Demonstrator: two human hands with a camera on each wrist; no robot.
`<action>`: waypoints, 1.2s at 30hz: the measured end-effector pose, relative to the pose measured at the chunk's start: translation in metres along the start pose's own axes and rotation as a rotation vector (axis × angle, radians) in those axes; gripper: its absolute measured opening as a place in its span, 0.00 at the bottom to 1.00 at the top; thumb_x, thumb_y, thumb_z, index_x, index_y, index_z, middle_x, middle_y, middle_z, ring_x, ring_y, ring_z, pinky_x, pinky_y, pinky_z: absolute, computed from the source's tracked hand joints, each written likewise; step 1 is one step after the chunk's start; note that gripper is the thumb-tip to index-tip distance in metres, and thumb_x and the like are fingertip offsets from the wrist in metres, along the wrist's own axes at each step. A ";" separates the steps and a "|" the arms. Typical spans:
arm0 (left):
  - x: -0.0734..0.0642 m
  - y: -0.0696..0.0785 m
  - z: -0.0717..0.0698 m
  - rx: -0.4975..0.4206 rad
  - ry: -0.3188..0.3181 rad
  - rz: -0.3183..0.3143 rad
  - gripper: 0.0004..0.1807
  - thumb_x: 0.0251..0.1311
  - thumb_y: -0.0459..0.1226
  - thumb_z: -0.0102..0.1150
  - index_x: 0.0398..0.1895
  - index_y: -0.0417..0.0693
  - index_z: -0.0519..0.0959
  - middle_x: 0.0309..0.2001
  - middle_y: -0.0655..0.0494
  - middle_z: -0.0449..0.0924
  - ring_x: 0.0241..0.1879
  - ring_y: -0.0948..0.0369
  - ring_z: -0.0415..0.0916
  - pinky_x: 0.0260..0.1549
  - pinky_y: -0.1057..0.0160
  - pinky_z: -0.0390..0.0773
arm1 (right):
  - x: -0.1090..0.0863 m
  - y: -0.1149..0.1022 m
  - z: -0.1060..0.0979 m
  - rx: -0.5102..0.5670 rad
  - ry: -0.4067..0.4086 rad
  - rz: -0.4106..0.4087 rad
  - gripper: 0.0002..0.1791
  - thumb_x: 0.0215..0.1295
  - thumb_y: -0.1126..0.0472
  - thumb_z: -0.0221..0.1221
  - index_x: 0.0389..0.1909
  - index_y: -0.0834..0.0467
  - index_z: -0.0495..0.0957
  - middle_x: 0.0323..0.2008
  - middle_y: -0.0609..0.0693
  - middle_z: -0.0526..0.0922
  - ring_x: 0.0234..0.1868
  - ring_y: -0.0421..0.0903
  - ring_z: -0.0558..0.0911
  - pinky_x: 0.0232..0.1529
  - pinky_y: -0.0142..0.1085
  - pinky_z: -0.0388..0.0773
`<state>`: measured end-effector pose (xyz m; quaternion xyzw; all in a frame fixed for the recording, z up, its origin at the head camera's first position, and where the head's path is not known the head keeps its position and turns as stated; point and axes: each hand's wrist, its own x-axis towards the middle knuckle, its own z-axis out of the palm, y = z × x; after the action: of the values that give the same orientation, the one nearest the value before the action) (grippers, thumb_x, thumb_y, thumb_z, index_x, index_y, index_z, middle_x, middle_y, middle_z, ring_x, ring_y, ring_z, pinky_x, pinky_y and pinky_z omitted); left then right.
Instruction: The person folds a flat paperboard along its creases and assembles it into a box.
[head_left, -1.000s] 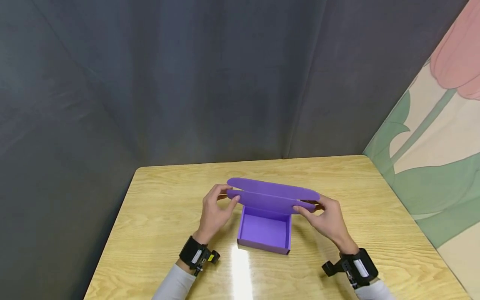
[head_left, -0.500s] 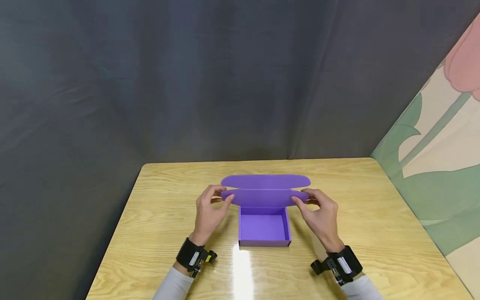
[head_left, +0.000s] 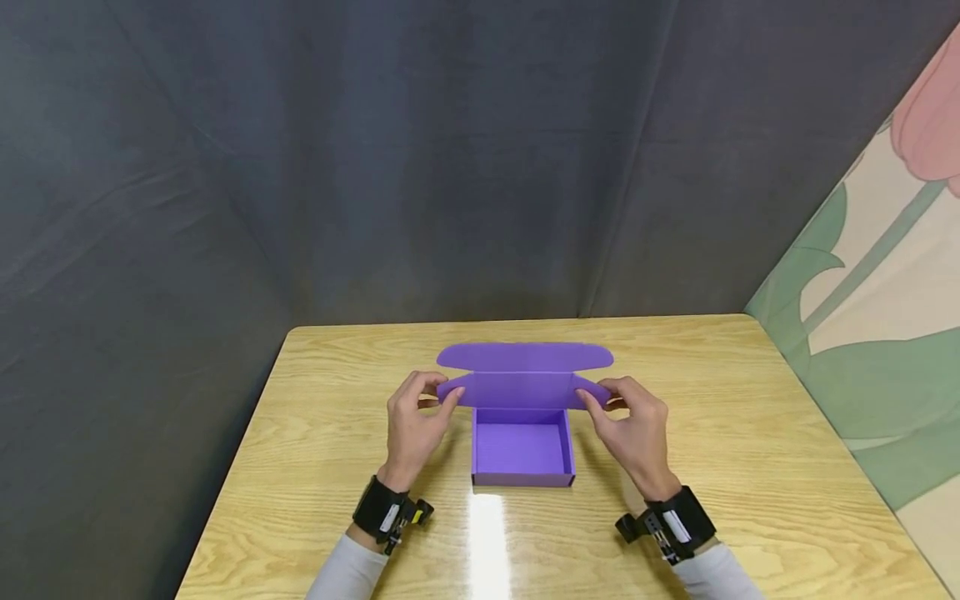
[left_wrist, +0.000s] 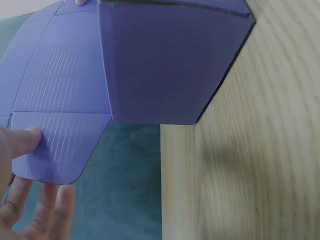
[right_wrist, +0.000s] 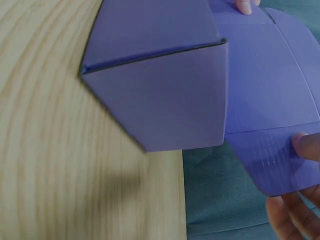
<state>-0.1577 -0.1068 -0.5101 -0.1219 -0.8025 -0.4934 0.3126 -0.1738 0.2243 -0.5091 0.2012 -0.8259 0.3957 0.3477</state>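
A purple cardboard box [head_left: 522, 481] stands on the table with its lid raised at the back and its inside bare. The lid [head_left: 522, 390] has a side flap at each end and a long rounded front flap [head_left: 525, 357] beyond it. My left hand [head_left: 412, 429] pinches the left side flap [left_wrist: 60, 145], thumb on the inner face and fingers behind. On the other end, my right hand [head_left: 633, 429] pinches the right side flap [head_left: 592, 391] the same way. In the right wrist view, the thumb presses on that flap [right_wrist: 272, 162].
The wooden table [head_left: 337, 417] reaches out on both sides of the box. A dark curtain [head_left: 450, 167] hangs behind its far edge, and a flower-patterned cloth [head_left: 900, 333] is at the right.
The box and lid have turned from slanted to nearly square with the table. The side flaps now bend inward at their creases. My right hand has shifted slightly left.
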 end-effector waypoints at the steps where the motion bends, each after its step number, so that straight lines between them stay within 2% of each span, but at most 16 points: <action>1: -0.001 0.000 0.000 0.007 0.004 0.006 0.12 0.59 0.34 0.80 0.41 0.44 0.84 0.37 0.50 0.86 0.35 0.53 0.86 0.29 0.55 0.90 | 0.000 0.000 0.000 -0.017 0.003 -0.022 0.10 0.56 0.66 0.79 0.34 0.61 0.86 0.28 0.49 0.86 0.27 0.45 0.84 0.31 0.30 0.84; 5: -0.003 0.002 0.000 0.046 0.021 0.029 0.12 0.57 0.33 0.81 0.39 0.44 0.84 0.35 0.52 0.86 0.32 0.57 0.85 0.28 0.62 0.87 | -0.002 0.000 0.001 -0.061 0.024 -0.093 0.10 0.53 0.66 0.78 0.33 0.62 0.86 0.25 0.49 0.82 0.25 0.46 0.79 0.26 0.32 0.74; 8: -0.004 0.004 0.000 0.085 0.034 0.058 0.12 0.57 0.34 0.81 0.38 0.44 0.84 0.34 0.53 0.86 0.31 0.58 0.84 0.28 0.61 0.86 | -0.003 -0.002 0.000 -0.065 0.013 -0.096 0.10 0.54 0.65 0.77 0.33 0.62 0.86 0.24 0.48 0.80 0.24 0.45 0.75 0.24 0.30 0.69; 13: -0.005 0.005 0.002 0.136 0.049 0.084 0.12 0.55 0.35 0.81 0.36 0.47 0.84 0.31 0.55 0.85 0.28 0.61 0.82 0.25 0.58 0.81 | -0.004 -0.004 -0.003 -0.065 -0.038 -0.069 0.09 0.58 0.65 0.77 0.34 0.60 0.85 0.25 0.47 0.80 0.22 0.42 0.74 0.22 0.27 0.69; 17: -0.006 0.005 0.003 0.137 0.049 0.086 0.12 0.55 0.34 0.81 0.36 0.47 0.84 0.29 0.57 0.85 0.26 0.62 0.80 0.22 0.64 0.78 | -0.004 -0.006 -0.003 -0.032 -0.056 -0.076 0.08 0.58 0.67 0.76 0.34 0.59 0.85 0.25 0.45 0.79 0.22 0.40 0.74 0.22 0.26 0.71; 21: -0.008 0.008 0.003 0.116 0.036 0.073 0.12 0.56 0.35 0.81 0.36 0.46 0.84 0.27 0.57 0.84 0.24 0.63 0.81 0.20 0.71 0.76 | -0.003 -0.008 -0.003 0.021 -0.080 -0.081 0.07 0.60 0.69 0.74 0.34 0.58 0.85 0.24 0.43 0.78 0.22 0.37 0.73 0.22 0.24 0.70; 24: -0.008 0.010 0.003 0.083 0.020 0.053 0.12 0.56 0.35 0.81 0.36 0.44 0.84 0.27 0.55 0.85 0.23 0.63 0.82 0.19 0.73 0.78 | -0.004 -0.011 -0.003 0.056 -0.095 -0.053 0.05 0.62 0.69 0.73 0.35 0.59 0.86 0.25 0.43 0.78 0.22 0.36 0.73 0.23 0.25 0.70; 27: -0.009 0.012 0.003 0.047 0.010 0.035 0.12 0.56 0.34 0.81 0.37 0.42 0.85 0.28 0.52 0.87 0.24 0.63 0.82 0.19 0.73 0.79 | -0.004 -0.013 -0.004 0.086 -0.104 -0.004 0.02 0.66 0.66 0.71 0.36 0.60 0.87 0.26 0.43 0.80 0.23 0.36 0.74 0.23 0.28 0.72; 30: -0.009 0.013 0.004 0.006 -0.005 0.017 0.12 0.57 0.34 0.81 0.38 0.42 0.85 0.30 0.49 0.88 0.24 0.62 0.83 0.20 0.72 0.81 | -0.004 -0.015 -0.004 0.111 -0.108 0.036 0.03 0.70 0.64 0.69 0.36 0.60 0.88 0.27 0.44 0.82 0.23 0.36 0.75 0.23 0.28 0.73; 33: -0.009 0.014 0.005 -0.033 -0.025 -0.009 0.13 0.57 0.34 0.81 0.40 0.43 0.85 0.32 0.49 0.89 0.25 0.63 0.84 0.21 0.72 0.83 | -0.004 -0.017 -0.004 0.142 -0.116 0.065 0.01 0.69 0.67 0.69 0.38 0.59 0.88 0.26 0.45 0.83 0.23 0.36 0.76 0.23 0.25 0.74; 36: -0.009 0.015 0.005 -0.067 -0.038 -0.036 0.12 0.60 0.35 0.79 0.41 0.43 0.85 0.33 0.51 0.89 0.26 0.63 0.84 0.21 0.70 0.84 | -0.004 -0.019 -0.004 0.169 -0.126 0.091 0.06 0.68 0.70 0.69 0.41 0.57 0.89 0.25 0.45 0.82 0.23 0.36 0.75 0.24 0.23 0.72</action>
<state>-0.1448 -0.0937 -0.5066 -0.1272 -0.7933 -0.5233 0.2839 -0.1579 0.2162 -0.5005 0.2165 -0.8182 0.4657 0.2586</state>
